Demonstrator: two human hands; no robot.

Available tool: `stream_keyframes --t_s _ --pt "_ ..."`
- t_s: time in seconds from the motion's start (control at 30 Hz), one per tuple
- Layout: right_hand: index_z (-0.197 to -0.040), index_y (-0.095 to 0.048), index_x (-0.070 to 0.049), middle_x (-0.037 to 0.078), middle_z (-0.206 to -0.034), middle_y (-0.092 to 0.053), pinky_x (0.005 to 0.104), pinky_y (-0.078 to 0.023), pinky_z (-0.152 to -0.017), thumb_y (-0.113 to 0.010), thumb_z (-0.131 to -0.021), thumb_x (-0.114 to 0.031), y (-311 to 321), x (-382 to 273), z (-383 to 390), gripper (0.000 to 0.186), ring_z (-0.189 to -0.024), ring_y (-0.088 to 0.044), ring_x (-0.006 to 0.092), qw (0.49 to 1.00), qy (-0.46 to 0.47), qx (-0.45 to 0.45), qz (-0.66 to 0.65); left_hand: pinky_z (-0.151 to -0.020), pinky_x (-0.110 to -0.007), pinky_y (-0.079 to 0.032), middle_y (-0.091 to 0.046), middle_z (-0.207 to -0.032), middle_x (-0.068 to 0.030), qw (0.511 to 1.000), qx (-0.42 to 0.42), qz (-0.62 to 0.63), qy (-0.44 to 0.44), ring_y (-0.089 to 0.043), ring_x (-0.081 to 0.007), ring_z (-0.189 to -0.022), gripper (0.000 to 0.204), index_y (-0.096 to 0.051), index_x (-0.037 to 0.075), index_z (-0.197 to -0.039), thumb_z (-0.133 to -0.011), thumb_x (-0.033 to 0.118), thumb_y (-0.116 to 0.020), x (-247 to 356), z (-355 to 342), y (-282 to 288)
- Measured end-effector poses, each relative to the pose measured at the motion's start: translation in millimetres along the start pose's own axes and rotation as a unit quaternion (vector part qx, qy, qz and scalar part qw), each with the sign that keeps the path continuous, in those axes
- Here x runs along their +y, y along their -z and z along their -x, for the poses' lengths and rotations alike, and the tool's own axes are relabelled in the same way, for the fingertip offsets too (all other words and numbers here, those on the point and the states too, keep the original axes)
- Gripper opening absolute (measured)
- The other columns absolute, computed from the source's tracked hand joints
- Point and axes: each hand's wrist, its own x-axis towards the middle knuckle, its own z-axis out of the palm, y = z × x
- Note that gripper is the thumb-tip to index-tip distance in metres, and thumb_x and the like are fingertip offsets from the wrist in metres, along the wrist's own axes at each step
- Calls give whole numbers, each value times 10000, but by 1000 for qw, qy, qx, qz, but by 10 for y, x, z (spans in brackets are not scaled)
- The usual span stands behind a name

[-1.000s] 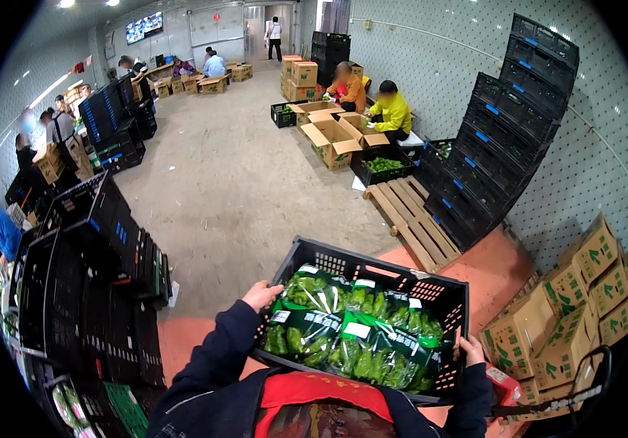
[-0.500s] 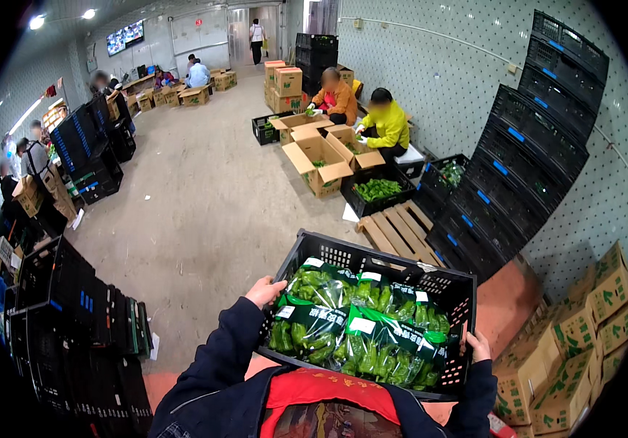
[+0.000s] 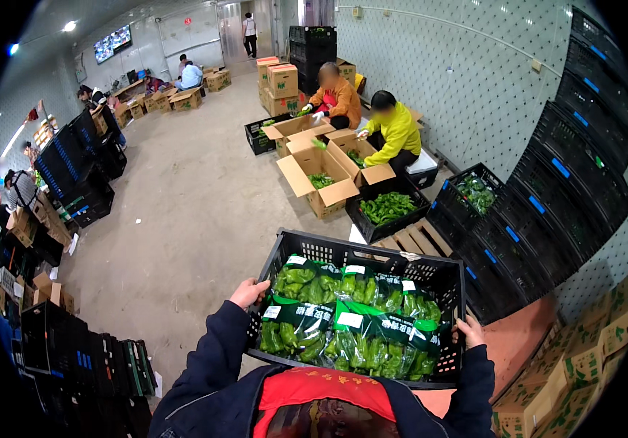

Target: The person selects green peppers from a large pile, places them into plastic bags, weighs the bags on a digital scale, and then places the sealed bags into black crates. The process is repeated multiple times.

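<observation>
Held in front of my body is a black plastic crate with slotted walls. Bagged green peppers in clear packs with dark green bands and white labels fill it in rows. My left hand grips the crate's left side, fingers closed at the rim. On the opposite side my right hand is closed on the right wall, its fingertips hooked through an opening there.
Ahead, two seated people handle peppers beside open cartons and a black crate of loose peppers. A wooden pallet lies beyond my crate. Tall black crate stacks stand right, more crates left, and cardboard boxes lower right.
The crate stays in both hands. Pallet, cartons and seated people now appear closer, and the right-hand crate stacks have shifted rightward in view.
</observation>
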Motion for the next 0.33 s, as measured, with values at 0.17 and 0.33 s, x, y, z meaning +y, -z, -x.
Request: stream_keyframes --t_s 0.17,0.33 --pt "-1048 -559 14 102 -762 -584 317 -453 -499 -655 -918 -225 -133 -332 -887 288 -563 -545 164 1000 -11 -9 13 -517 -296 -386 -543 -711 -34 1000 -1 -2 16 -487 -135 -581 316 -569 17 -877 -918 320 -647 448 -790 -80" --pt "-1156 -549 2 131 -779 -600 333 -481 -525 -659 -915 -203 -93 -458 -2151 335 -585 -570 184 999 -23 -36 7 -539 -298 -386 -562 -716 -41 999 9 -19 28 -494 -136 -579 301 -591 -6 -896 -942 290 -621 782 -1702 -271"
